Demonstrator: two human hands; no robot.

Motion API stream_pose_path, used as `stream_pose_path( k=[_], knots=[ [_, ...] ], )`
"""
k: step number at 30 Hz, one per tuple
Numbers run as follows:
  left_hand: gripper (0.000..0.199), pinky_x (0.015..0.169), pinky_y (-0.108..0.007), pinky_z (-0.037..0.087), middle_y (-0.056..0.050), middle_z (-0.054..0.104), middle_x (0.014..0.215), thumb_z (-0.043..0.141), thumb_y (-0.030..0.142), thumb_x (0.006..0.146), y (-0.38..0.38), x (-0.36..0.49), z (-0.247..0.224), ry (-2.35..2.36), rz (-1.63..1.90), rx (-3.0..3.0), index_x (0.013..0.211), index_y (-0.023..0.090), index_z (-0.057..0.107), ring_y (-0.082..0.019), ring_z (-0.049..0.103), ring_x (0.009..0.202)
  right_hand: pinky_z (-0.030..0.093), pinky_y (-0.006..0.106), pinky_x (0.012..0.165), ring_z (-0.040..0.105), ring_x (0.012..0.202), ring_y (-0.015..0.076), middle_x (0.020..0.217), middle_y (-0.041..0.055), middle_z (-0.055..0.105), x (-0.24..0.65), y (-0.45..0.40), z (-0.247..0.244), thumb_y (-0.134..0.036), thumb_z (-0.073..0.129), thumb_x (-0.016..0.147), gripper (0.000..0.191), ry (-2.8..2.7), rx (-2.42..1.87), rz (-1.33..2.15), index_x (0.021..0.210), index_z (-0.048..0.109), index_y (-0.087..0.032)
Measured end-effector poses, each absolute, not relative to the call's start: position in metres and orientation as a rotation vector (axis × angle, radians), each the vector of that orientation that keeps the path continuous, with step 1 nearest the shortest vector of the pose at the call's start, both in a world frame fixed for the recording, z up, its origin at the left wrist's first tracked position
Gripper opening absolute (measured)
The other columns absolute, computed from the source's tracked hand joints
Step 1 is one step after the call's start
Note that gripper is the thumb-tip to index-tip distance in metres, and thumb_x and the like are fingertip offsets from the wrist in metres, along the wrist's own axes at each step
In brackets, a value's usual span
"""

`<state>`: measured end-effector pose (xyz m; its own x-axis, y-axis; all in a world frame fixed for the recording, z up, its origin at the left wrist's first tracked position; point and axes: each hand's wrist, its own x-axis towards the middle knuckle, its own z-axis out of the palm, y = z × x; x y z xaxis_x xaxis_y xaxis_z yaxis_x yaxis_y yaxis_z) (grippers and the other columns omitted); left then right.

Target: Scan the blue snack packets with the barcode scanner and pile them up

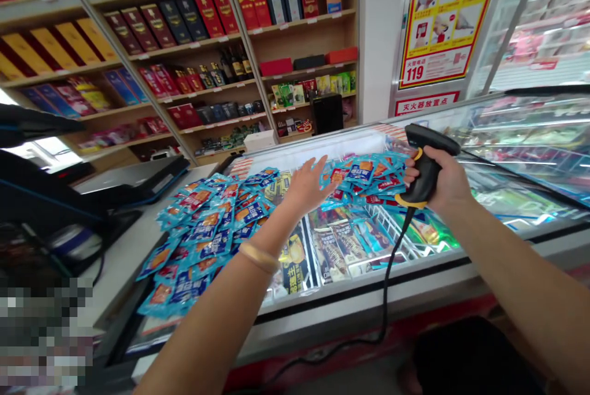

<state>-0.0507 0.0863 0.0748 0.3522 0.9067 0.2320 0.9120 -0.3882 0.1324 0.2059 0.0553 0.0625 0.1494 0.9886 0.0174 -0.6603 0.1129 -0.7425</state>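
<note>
R hand (450, 185) on scanner (426, 179), L hand (305, 188) free.
R fingers wrapped round grip; L fingers spread, arm fwd over freezer (322, 321), btwn pkt piles (214, 226), pkt contact unclear.

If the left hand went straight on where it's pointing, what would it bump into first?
Probably the right-hand pile of blue packets; the left hand points that way, but its height is unclear, so it might pass over.
</note>
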Motion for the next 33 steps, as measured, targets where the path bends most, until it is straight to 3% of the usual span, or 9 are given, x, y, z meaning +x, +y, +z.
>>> stream_pose_path(
  k=[5,9,14,17,20,24,26,29,33],
  knots=[
    [0.072,0.1,-0.044,0.042,-0.017,0.057,0.135,0.063,0.048,0.079,0.069,-0.143,0.074,-2.028,-0.179,-2.347,0.142,0.02,0.044,-0.034,0.054,0.123,0.042,0.018,0.042,0.045,0.047,0.0075,0.062,-0.0014,0.052,0.137,0.065,0.076,-0.031,0.067,0.074,0.019,-0.721,-0.586,1.447,0.075,0.053,-0.019],
    [0.071,0.095,-0.048,0.044,-0.018,0.063,0.125,0.069,0.051,0.071,0.054,-0.185,0.07,-2.222,-0.112,-2.186,0.133,0.021,0.055,-0.04,0.057,0.116,0.041,0.019,0.041,0.044,0.046,0.0079,0.061,-0.0015,0.053,0.068,0.069,0.075,-0.029,0.065,0.076,0.015,-0.741,-0.558,1.687,0.074,0.054,-0.019],
    [0.062,0.096,-0.046,0.043,-0.014,0.069,0.113,0.072,0.048,0.07,0.047,-0.196,0.061,-2.173,-0.285,-2.258,0.127,0.024,0.06,-0.037,0.06,0.111,0.04,0.02,0.04,0.044,0.044,0.0075,0.06,-0.002,0.053,0.027,0.063,0.057,-0.031,0.067,0.074,0.018,-0.86,-0.59,1.917,0.073,0.056,-0.018],
    [0.061,0.096,-0.045,0.045,-0.013,0.07,0.113,0.076,0.044,0.067,0.051,-0.194,0.057,-2.215,-0.677,-2.262,0.122,0.022,0.063,-0.035,0.062,0.108,0.041,0.02,0.041,0.044,0.045,0.0076,0.062,-0.001,0.054,0.028,0.058,0.047,-0.031,0.067,0.074,0.017,-0.913,-0.639,1.942,0.073,0.057,-0.017],
    [0.059,0.092,-0.04,0.049,-0.011,0.071,0.107,0.075,0.051,0.067,0.055,-0.189,0.056,-2.218,-1.459,-2.24,0.115,0.019,0.066,-0.03,0.065,0.102,0.041,0.02,0.042,0.044,0.045,0.007,0.064,-0.0007,0.054,0.034,0.054,0.043,-0.031,0.066,0.074,0.017,-0.916,-0.658,1.931,0.074,0.057,-0.016],
    [0.055,0.075,-0.036,0.056,-0.011,0.072,0.096,0.051,0.063,0.085,0.056,-0.18,0.06,-2.26,-2.612,-2.1,0.107,0.015,0.065,-0.024,0.07,0.086,0.04,0.02,0.043,0.042,0.045,0.0065,0.065,-0.0011,0.053,0.042,0.052,0.043,-0.033,0.066,0.073,0.019,-0.972,-0.617,1.952,0.079,0.058,-0.016],
    [0.054,0.072,-0.036,0.058,-0.012,0.072,0.096,0.046,0.062,0.088,0.054,-0.178,0.063,-2.245,-2.985,-1.982,0.107,0.015,0.063,-0.022,0.071,0.082,0.039,0.021,0.043,0.042,0.045,0.0065,0.066,-0.0006,0.054,0.044,0.051,0.043,-0.033,0.067,0.073,0.021,-1.035,-0.585,1.999,0.081,0.058,-0.015],
    [0.052,0.073,-0.034,0.059,-0.012,0.072,0.095,0.046,0.06,0.09,0.052,-0.176,0.066,-2.192,-3.204,-1.875,0.108,0.014,0.062,-0.021,0.071,0.081,0.039,0.021,0.042,0.042,0.044,0.0064,0.067,0.0,0.054,0.045,0.049,0.043,-0.033,0.068,0.072,0.023,-1.118,-0.574,2.069,0.081,0.058,-0.015],
    [0.051,0.073,-0.033,0.059,-0.013,0.072,0.095,0.045,0.058,0.091,0.052,-0.177,0.067,-2.17,-3.21,-1.876,0.11,0.014,0.061,-0.021,0.071,0.083,0.038,0.02,0.042,0.043,0.044,0.0064,0.067,0.0,0.055,0.043,0.048,0.042,-0.034,0.071,0.07,0.025,-1.178,-0.6,2.101,0.08,0.057,-0.015]
  ],
)
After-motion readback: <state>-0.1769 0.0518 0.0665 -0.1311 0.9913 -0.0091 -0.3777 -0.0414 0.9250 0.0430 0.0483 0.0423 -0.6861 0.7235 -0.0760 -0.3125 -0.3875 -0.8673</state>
